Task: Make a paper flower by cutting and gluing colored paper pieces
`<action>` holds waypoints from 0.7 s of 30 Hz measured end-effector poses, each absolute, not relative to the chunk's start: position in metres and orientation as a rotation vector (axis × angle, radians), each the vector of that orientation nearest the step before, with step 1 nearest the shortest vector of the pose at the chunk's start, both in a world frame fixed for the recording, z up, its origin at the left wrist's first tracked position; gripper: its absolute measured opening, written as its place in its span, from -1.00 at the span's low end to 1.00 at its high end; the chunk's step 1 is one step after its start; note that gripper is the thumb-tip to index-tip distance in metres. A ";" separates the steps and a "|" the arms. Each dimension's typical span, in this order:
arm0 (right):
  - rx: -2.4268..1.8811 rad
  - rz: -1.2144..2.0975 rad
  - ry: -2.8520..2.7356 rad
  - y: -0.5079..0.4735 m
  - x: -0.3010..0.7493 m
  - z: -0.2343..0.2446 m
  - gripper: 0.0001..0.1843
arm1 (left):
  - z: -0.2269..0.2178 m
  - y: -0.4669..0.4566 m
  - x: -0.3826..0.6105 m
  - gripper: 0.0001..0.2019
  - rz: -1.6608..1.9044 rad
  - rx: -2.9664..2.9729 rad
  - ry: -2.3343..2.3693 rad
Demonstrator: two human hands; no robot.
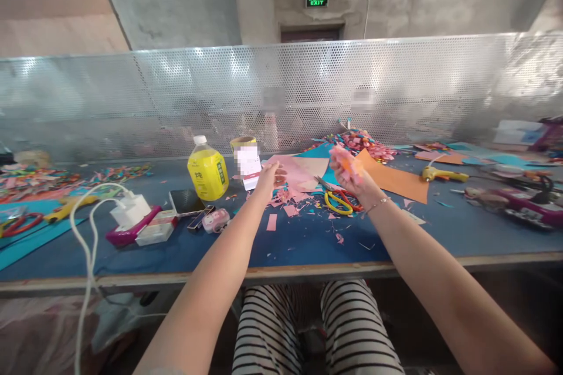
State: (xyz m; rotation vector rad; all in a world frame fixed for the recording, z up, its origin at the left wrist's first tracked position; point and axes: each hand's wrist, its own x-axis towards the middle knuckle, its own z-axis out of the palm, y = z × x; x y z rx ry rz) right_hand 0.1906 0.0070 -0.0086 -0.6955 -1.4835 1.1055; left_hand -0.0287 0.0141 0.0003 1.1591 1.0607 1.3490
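Note:
My left hand (pixel 271 179) reaches over a heap of pink paper scraps (pixel 288 192), its fingers apart and nothing visible in them. Behind it lies a sheet of pink paper (pixel 303 170). My right hand (pixel 358 181) is raised to the right, closed around a bunch of pink and orange paper pieces (pixel 346 164); the blur hides their exact shape. Just below that hand, scissors with yellow handles (pixel 338 204) rest on the blue table, beside another pair with orange-red handles. An orange sheet (pixel 396 179) lies right of them.
Coloured paper strips (pixel 363 143) are piled near the perforated metal screen (pixel 316 82). On the left stand a yellow bottle (pixel 206 170), a white box (pixel 248 167), a phone (pixel 187 202) and a purple power strip (pixel 132 231) with cables. A yellow glue gun (pixel 444 174) lies right.

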 end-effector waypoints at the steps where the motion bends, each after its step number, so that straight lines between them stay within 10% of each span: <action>1: -0.762 1.063 -1.604 0.008 0.191 -0.012 -0.71 | -0.001 0.017 -0.032 -0.79 1.352 1.198 1.115; 8: -1.280 0.261 -2.020 0.011 0.182 -0.017 -0.74 | -0.008 0.023 -0.048 -0.79 1.096 2.017 1.564; 21: -1.216 0.332 -2.395 0.001 0.166 -0.022 -0.77 | -0.010 0.009 -0.030 -0.59 1.181 2.253 1.722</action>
